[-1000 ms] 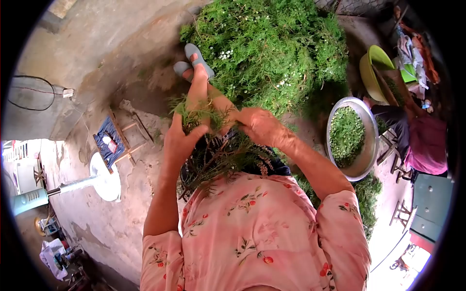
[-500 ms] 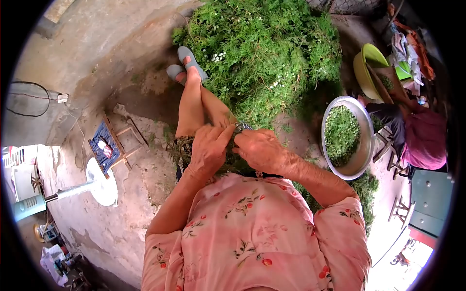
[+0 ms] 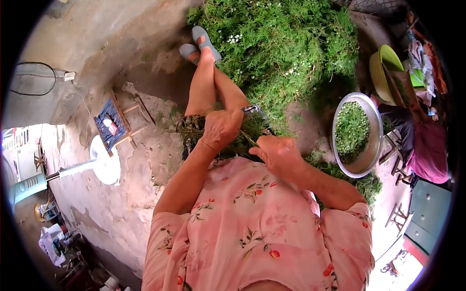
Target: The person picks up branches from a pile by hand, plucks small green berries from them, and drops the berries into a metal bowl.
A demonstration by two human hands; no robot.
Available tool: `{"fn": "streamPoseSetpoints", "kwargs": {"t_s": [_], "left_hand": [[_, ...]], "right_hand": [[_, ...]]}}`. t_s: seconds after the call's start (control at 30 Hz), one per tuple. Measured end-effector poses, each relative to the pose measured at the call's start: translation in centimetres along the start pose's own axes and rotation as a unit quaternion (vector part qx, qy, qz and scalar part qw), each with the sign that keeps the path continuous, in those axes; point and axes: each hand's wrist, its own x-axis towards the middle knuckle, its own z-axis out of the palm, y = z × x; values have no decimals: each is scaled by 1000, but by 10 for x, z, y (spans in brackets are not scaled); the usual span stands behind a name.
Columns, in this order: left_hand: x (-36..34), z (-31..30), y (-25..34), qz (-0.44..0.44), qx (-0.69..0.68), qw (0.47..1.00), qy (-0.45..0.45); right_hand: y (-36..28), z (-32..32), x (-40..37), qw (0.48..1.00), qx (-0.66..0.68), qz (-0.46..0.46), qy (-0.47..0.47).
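My left hand [image 3: 222, 128] is closed above my lap, its fingers wrapped round some green plant stems [image 3: 249, 137]. These thin stems reach across toward my right hand [image 3: 279, 153], which is closed in a pinch near the shirt hem, at their end. Exactly what its fingertips grip is partly hidden. More feathery greenery [image 3: 191, 136] lies over my patterned lap, under and beside the left hand. Beyond my crossed legs spreads a large heap of feathery green plants [image 3: 286, 53] with small white flowers.
To the right stands a metal basin [image 3: 371, 145] holding small green plant pieces [image 3: 351, 131]. Another person [image 3: 427, 145] sits past it, near a yellow-green tub [image 3: 377, 72]. A folding stool [image 3: 109, 121] and a white fan [image 3: 105, 162] are on the left.
My hands were close together and are now apart, with stems showing between them. My right hand has drawn back toward my body. The whole view has shifted slightly.
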Motion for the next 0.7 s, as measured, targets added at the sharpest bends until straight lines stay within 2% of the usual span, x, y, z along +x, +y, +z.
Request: {"fn": "streamPoseSetpoints", "kwargs": {"t_s": [0.1, 0.3, 0.5, 0.6, 0.63, 0.67, 0.7], "left_hand": [[8, 7, 7, -6, -52, 999, 14], [14, 19, 17, -5, -56, 998, 11], [17, 28, 25, -23, -44, 999, 4], [4, 42, 7, -28, -4, 1000, -1], [-16, 56, -18, -128, 83, 981, -116], [-12, 32, -27, -237, 23, 971, -32], [-15, 19, -44, -260, 30, 965, -5]], "right_hand": [[-6, -5, -10, 999, 29, 32, -14], [-6, -8, -21, 999, 14, 51, -8], [-9, -15, -31, 997, 20, 79, -14], [-17, -29, -35, 996, 24, 82, -23], [-27, -43, -38, 999, 6, 30, -24], [-30, -53, -40, 999, -13, -24, -28], [-24, -57, -42, 999, -15, -20, -26]]}}
